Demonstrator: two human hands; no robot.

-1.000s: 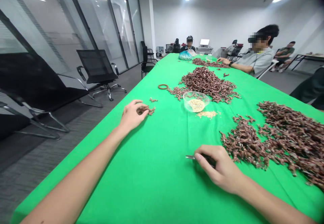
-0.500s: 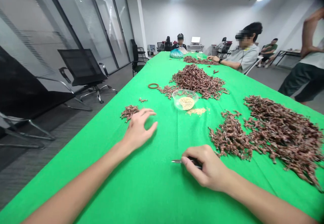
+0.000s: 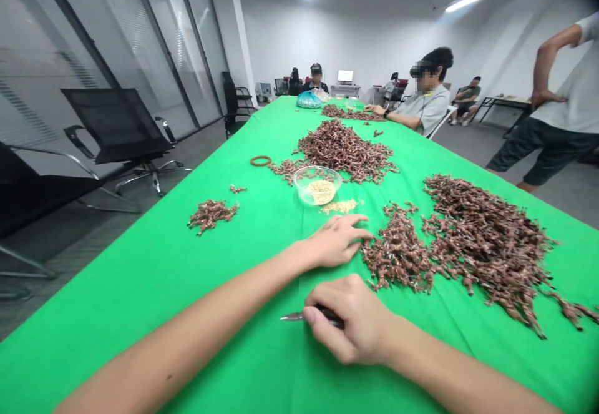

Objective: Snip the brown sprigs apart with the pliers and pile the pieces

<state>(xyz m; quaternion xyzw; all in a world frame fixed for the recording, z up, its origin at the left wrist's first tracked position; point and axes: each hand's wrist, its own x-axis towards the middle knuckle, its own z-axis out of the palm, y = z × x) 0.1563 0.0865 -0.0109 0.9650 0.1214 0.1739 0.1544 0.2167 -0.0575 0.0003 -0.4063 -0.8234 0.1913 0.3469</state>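
My left hand [image 3: 337,240] reaches out with fingers spread, its tips at the left edge of a small pile of reddish-brown, knobbly, twisted pieces [image 3: 400,251]. It holds nothing that I can see. Just below it, my right hand [image 3: 350,320] is closed round the dark handle of a small knife [image 3: 292,316], whose short pointed blade sticks out to the left over the green cloth. A little heap of the same brown pieces [image 3: 211,214] lies off to the left, with one loose piece [image 3: 238,188] behind it.
A clear bowl [image 3: 299,189] holds pale grains, with more grains [image 3: 340,205] spilled beside it. Larger brown piles lie at the right [image 3: 486,245] and farther back [image 3: 344,148]. A brown ring [image 3: 261,160] rests on the cloth. A person [image 3: 425,102] sits at the table's right side.
My left hand has moved right, from beside the little left heap to the edge of the right-hand pile. The right hand still grips the knife. The whole view has shifted slightly.
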